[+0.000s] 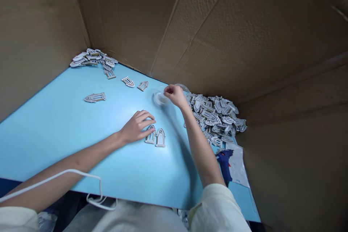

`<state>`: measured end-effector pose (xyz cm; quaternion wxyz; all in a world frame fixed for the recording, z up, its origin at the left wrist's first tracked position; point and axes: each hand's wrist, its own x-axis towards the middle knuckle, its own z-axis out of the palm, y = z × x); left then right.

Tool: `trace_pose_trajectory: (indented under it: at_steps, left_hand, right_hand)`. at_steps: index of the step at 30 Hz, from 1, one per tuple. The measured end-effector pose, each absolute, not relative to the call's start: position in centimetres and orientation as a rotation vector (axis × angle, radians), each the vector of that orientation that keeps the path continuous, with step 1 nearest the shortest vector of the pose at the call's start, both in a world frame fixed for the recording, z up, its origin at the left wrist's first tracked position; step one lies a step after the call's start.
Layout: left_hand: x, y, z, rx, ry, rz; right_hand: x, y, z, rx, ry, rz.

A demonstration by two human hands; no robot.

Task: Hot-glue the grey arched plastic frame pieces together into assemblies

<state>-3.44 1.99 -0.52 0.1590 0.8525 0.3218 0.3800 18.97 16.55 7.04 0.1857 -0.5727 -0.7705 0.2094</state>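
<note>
My left hand (138, 127) rests low over the table with its fingers apart, thumb and fingertips at the upper part of a small arched window-shaped piece (150, 138). A second window-shaped piece (160, 138) lies right beside it, both with their pointed ends away from me. Farther back, my right hand (175, 95) is held in a pinch at the right side of a round clear plastic container (160, 98). Whatever is between those fingertips is too small or hidden to make out. A round clear lid (182, 87) shows partly behind that hand.
A large heap of window-shaped pieces (214, 114) lies right, a smaller heap (92, 58) in the far left corner. Several single pieces (95, 97) lie between. A blue glue gun (225, 163) sits on a plastic bag (239, 163). Cardboard walls (217, 36) border the blue table (122, 174).
</note>
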Motion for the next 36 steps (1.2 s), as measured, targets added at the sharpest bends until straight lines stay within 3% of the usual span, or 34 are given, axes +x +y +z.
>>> trace_pose_trajectory:
  at_steps: [14, 23, 28, 36]
  left_hand:
    - [-3.4, 2.1, -0.4, 2.377, 0.965, 1.115]
    - [-2.4, 0.6, 1.1, 1.668, 0.81, 1.01]
    - [-1.8, 0.2, 1.1, 1.262, 0.761, 0.892]
    - [-1.8, 0.2, 1.3, 1.447, 1.036, 1.141]
  right_hand:
    - [21.5, 13.9, 6.1, -1.395, -1.615, 0.768]
    - [18.2, -0.3, 4.2, -1.005, -1.21, 1.539]
    - [17.6, -1.6, 2.8, -0.965, -1.211, 1.412]
    - [17.5, -2.5, 1.5, -1.063, -1.111, 1.435]
